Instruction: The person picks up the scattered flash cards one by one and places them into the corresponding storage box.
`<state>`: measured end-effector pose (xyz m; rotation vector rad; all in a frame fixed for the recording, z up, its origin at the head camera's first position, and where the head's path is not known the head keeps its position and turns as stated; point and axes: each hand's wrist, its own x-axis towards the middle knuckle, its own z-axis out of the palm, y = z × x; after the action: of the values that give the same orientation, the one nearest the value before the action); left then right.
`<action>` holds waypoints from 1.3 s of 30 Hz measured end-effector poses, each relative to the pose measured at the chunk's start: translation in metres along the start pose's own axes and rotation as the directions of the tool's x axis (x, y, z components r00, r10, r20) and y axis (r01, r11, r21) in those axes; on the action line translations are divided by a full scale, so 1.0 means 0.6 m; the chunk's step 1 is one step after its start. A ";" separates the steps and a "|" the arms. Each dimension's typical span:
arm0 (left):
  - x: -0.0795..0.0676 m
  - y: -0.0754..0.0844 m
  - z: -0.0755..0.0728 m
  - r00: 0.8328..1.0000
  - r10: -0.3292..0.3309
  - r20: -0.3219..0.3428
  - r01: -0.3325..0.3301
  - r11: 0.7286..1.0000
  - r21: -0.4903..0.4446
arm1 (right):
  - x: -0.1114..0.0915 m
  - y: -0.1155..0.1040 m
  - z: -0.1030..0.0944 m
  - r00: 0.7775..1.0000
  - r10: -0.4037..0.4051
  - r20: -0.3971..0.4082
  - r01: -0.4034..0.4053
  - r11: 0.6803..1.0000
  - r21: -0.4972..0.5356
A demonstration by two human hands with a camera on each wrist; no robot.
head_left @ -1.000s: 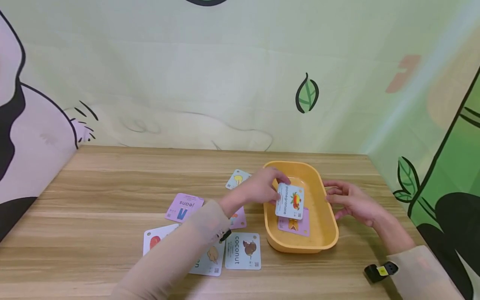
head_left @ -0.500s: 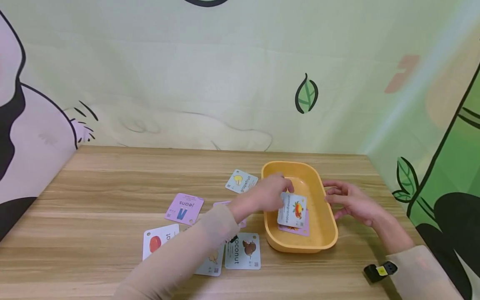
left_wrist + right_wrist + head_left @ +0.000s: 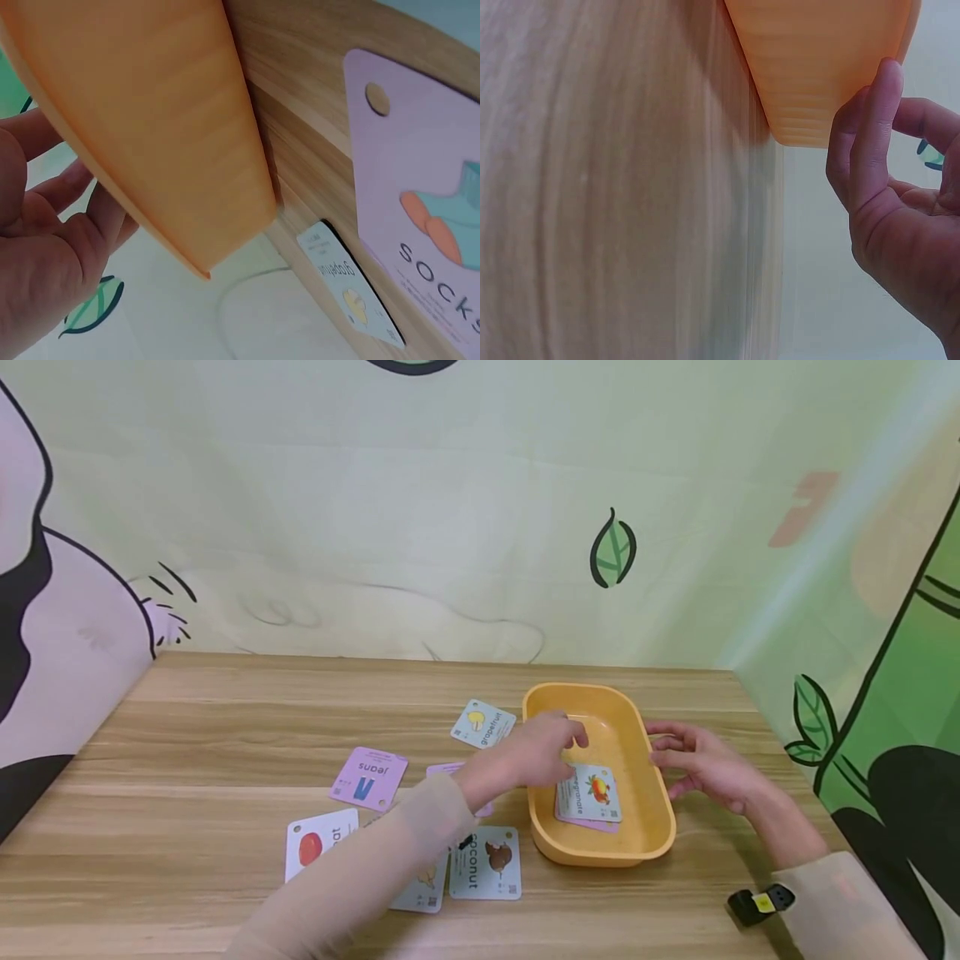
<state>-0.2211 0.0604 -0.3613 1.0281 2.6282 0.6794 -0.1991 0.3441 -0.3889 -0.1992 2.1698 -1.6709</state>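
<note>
Inside the yellow tray [image 3: 636, 802] on the bench [image 3: 225, 718], the pomegranate card [image 3: 597, 797] overlaps a purple card [image 3: 594, 824]. Over the near-left rim, the left hand [image 3: 543, 750] has its grip released; the right hand [image 3: 701, 767], loosely bent, touches the tray's outer side.

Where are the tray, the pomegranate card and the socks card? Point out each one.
Tray [image 3: 615, 742]: head view, on its bare inside.
Pomegranate card [image 3: 597, 791]: head view, on the printed fruit.
Socks card [image 3: 448, 217]: left wrist view, on the printed socks.
</note>
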 end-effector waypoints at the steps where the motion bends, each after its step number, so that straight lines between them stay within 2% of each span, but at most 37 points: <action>1: -0.001 -0.003 -0.001 1.000 0.016 -0.009 -0.016 1.000 -0.018 | 0.000 0.000 0.000 1.000 -0.001 0.001 0.001 1.000 -0.001; 5: -0.010 -0.017 -0.007 0.996 0.066 -0.054 -0.070 0.993 -0.090 | -0.001 0.000 0.001 1.000 0.001 0.005 -0.001 1.000 -0.001; 10: -0.024 -0.036 -0.017 0.994 0.070 -0.089 -0.085 0.981 -0.177 | -0.001 0.000 0.001 1.000 -0.003 0.012 0.003 1.000 0.001; 17: -0.049 -0.064 -0.036 0.986 0.075 -0.149 -0.107 0.970 -0.220 | 0.000 0.000 -0.002 1.000 -0.001 0.013 0.001 1.000 -0.012; 23: -0.077 -0.103 -0.052 0.974 0.107 -0.197 -0.155 0.957 -0.246 | 0.001 0.000 -0.001 1.000 0.011 0.006 -0.010 1.000 -0.016; 32: -0.130 -0.166 -0.080 0.989 0.007 -0.149 -0.041 0.972 -0.231 | 0.000 -0.003 -0.001 1.000 0.002 0.010 -0.002 1.000 -0.003; 39: -0.175 -0.217 -0.090 0.992 -0.118 -0.036 0.110 0.981 -0.159 | 0.001 -0.003 0.000 1.000 0.015 0.004 -0.015 1.000 -0.013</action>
<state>-0.2408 -0.1138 -0.3744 0.8201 2.5986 0.8766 -0.1999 0.3436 -0.3875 -0.1889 2.1748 -1.6471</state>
